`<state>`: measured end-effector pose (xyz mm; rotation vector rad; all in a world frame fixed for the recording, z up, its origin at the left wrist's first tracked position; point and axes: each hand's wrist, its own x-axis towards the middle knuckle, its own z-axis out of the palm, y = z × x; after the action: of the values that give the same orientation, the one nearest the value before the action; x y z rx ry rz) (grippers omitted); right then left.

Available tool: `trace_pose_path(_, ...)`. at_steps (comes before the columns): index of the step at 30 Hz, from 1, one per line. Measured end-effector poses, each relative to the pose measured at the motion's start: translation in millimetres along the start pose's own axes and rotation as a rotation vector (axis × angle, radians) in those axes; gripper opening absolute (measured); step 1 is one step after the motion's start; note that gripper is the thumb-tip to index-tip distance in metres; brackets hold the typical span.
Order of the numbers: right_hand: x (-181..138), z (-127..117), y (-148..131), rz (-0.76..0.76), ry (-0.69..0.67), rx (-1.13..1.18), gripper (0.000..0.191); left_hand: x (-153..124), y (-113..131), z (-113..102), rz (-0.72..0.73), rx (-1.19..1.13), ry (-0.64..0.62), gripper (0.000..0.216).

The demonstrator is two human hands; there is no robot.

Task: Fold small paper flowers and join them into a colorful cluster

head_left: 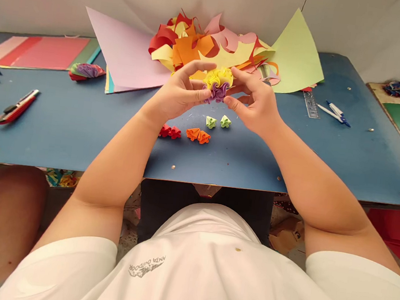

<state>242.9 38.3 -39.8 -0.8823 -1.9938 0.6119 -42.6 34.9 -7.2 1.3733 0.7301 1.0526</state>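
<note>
A yellow and purple paper flower ball is held up above the blue table between both hands. My left hand grips its left side, thumb at the purple lower part and fingers along the top. On the other side my right hand pinches it with thumb and fingers. Below lie two small light green folded paper pieces, two orange ones and red ones, the latter partly hidden by my left forearm.
Paper scraps heap at the back between a lilac sheet and a light green sheet. A red utility knife and a multicoloured paper ball lie left; a clear ruler and compasses right. Another person's leg shows lower left.
</note>
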Motion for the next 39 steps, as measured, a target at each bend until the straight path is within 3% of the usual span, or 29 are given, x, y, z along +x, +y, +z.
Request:
trace_pose_path(6,3,4,10,-0.031,0.010,0.025,0.116,0,-1,-1,0.009,0.026,0.007,0.061)
trace_pose_path(15,-5,4,-18,0.028,0.012,-0.147,0.067,-11,13,14,-0.066,-0.033,0.038,0.059)
trace_pose_path(24,-6,3,-25,0.062,-0.034,-0.217,0.055,-12,15,16,-0.103,0.026,0.055,0.059)
trace_pose_path(31,0,-3,-29,0.094,-0.063,-0.327,0.006,-11,16,16,-0.161,0.053,0.093,0.062)
trace_pose_path(34,3,-7,-26,0.143,-0.171,-0.395,0.012,-11,17,15,-0.210,0.090,0.104,0.071)
trace_pose_path(39,6,-15,-29,0.229,-0.450,-0.495,0.053,-9,16,18,-0.261,0.042,0.130,0.064)
